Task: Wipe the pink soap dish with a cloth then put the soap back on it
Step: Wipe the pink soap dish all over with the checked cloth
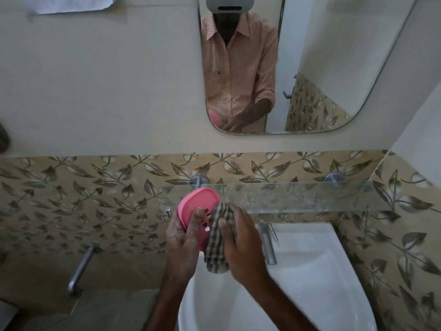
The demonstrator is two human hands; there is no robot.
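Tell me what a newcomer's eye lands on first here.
The pink soap dish, held tilted in the left hand over the white sink. Beside it, the right hand presses a checked cloth against the dish. Above, the mirror reflects the person's checked shirt.

Pink soap dish (196, 206), brown-and-cream checked cloth (218, 244), white sink (310, 271), beige leaf-patterned tiles (71, 199), orange checked shirt (238, 68).
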